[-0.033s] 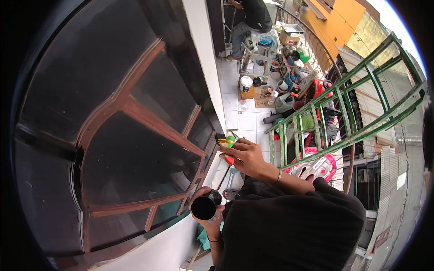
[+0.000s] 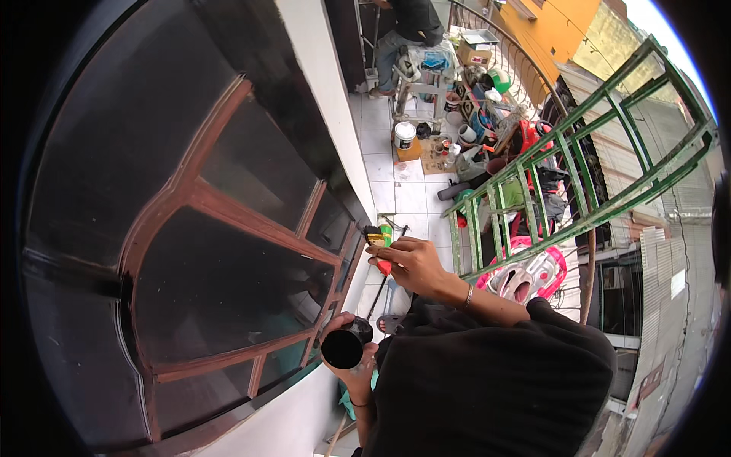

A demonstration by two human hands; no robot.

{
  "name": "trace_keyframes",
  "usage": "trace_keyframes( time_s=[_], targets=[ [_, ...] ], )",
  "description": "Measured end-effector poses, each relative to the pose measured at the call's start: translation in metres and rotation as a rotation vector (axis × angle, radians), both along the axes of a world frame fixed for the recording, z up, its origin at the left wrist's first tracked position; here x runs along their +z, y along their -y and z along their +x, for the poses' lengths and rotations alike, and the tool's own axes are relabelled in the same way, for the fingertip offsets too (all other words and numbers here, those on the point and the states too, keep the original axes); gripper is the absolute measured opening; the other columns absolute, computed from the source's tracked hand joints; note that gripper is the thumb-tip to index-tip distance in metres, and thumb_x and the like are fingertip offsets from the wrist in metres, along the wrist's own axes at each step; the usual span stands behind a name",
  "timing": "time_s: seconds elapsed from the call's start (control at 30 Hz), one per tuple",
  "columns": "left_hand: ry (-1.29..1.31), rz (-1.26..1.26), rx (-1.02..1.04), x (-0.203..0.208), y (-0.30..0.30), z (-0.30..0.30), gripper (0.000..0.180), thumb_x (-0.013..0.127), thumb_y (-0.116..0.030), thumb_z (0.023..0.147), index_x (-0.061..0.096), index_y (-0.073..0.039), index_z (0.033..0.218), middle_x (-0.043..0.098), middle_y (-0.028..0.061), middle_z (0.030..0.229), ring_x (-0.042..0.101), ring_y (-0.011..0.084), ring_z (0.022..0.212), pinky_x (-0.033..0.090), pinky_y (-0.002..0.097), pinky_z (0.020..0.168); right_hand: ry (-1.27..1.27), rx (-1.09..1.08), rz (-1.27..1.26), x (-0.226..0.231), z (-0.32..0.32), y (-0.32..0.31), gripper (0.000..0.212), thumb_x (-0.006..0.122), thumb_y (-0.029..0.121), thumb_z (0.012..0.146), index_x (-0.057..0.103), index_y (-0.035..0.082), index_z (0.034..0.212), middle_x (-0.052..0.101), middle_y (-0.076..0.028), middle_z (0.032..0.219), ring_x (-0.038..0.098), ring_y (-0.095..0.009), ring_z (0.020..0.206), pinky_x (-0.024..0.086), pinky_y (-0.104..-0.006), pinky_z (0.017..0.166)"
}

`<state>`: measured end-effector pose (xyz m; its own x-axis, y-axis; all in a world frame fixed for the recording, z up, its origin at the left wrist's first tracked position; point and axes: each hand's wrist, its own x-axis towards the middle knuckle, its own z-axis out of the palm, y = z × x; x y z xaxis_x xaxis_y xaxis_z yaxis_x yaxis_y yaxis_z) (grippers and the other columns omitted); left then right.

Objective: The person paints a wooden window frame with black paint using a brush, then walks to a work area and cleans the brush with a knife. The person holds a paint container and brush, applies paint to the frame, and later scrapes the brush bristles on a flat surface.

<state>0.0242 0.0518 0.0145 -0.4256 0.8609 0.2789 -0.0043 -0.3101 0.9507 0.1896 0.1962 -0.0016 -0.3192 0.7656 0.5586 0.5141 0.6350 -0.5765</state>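
no readable text, dark label [image 2: 403,142] on white tub [image 2: 406,130] too small

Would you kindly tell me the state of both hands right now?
Left hand: closed around a dark container.
Right hand: closed, holding a paintbrush.

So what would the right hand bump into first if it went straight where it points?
Probably the brown window frame, left of the right hand and the brush it holds, though the depth is unclear.

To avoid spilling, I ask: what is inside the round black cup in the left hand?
Inside the round black cup in the left hand, only black shows: liquid or shadow, I cannot tell. No bottom is visible.
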Motion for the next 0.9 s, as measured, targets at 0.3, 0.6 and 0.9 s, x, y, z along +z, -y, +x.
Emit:
trace_keyframes(
  time_s=[0.3, 0.6, 0.9],
  targets=[
    [-0.174, -0.084, -0.397, -0.017, -0.087, 0.052, 0.060, 0.089, -0.022, 0.076, 0.053, -0.003, 0.121, 0.061, 0.0119, 0.114, 0.058, 0.0249, 0.112, 0.043, 0.0391, 0.103, -0.563, -0.445, -0.841, -0.072, 0.120, 0.018, 0.025, 0.061, 0.006, 0.098, 0.066, -0.002, 0.121, 0.075, -0.014, 0.095, 0.071, -0.014, 0.076, 0.059, -0.0277, 0.067],
    [-0.243, -0.199, -0.428, -0.046, -0.126, 0.104, 0.051, 0.085, -0.014, 0.080, 0.055, -0.003, 0.120, 0.060, 0.0134, 0.118, 0.058, 0.0217, 0.110, 0.047, 0.0341, 0.096, -0.909, -0.191, -0.918, -0.099, 0.191, 0.030, 0.048, 0.051, 0.036, 0.100, 0.065, -0.001, 0.127, 0.071, -0.010, 0.107, 0.062, -0.012, 0.069, 0.056, -0.0281, 0.065],
    [-0.347, -0.098, -0.384, -0.061, -0.152, 0.141, 0.049, 0.080, -0.012, 0.083, 0.051, -0.003, 0.121, 0.056, 0.0141, 0.122, 0.055, 0.0261, 0.116, 0.043, 0.0395, 0.103, -1.171, -0.431, -1.048, -0.183, 0.211, 0.033, 0.027, 0.062, 0.014, 0.098, 0.055, 0.000, 0.120, 0.069, -0.014, 0.112, 0.069, -0.015, 0.087, 0.053, -0.0244, 0.061]
  ],
)
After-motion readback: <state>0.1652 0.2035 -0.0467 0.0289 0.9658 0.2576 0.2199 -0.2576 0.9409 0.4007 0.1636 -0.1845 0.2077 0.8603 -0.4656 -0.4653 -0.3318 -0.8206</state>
